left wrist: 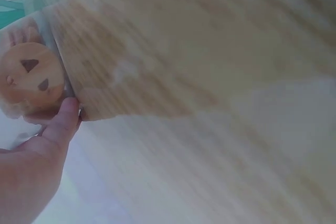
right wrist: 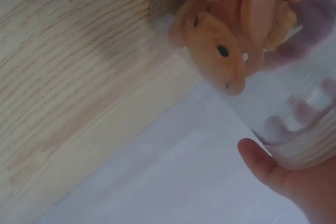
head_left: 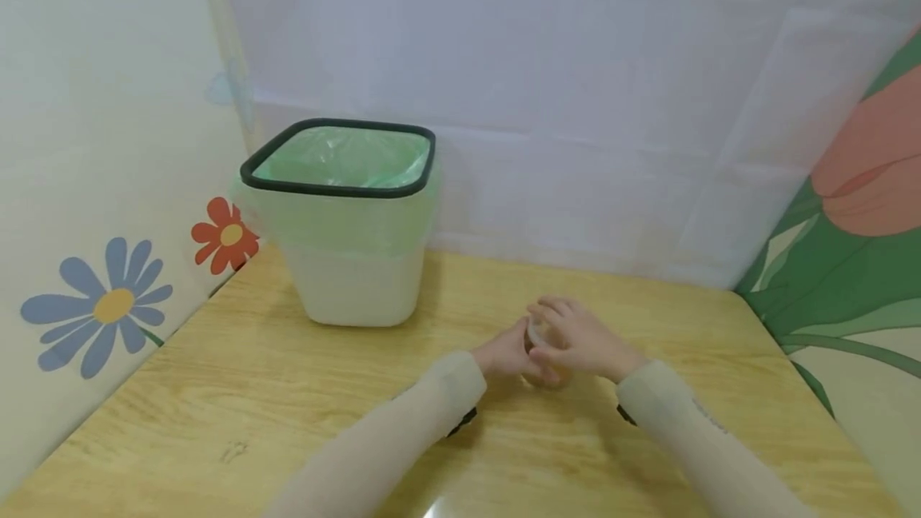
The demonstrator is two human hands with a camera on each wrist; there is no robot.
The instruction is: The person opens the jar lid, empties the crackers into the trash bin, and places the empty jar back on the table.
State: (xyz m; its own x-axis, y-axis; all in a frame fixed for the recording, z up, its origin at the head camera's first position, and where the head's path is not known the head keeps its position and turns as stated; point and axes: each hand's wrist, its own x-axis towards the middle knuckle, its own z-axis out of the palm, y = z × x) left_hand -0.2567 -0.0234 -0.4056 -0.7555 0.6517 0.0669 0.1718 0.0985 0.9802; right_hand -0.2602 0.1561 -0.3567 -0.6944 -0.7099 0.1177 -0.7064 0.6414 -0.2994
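A clear jar (right wrist: 273, 95) stands upright or slightly tilted above the wooden table, between both hands. Inside it lie several orange-brown cookies (right wrist: 215, 51) with dark chips, also showing through the wall in the left wrist view. My left hand (head_left: 509, 354) grips the jar's side, its thumb (left wrist: 62, 121) against the wall. At the top, my right hand (head_left: 579, 342) curls round the pale ribbed lid (right wrist: 310, 145). The hands cover much of the jar in the head view.
A white bin (head_left: 356, 286) with a black rim (head_left: 338, 191) and green liner bag stands at the back left of the wooden table (head_left: 345, 390). White sheeting (head_left: 576, 142) hangs behind, with flower-patterned walls (head_left: 93, 142) at both sides.
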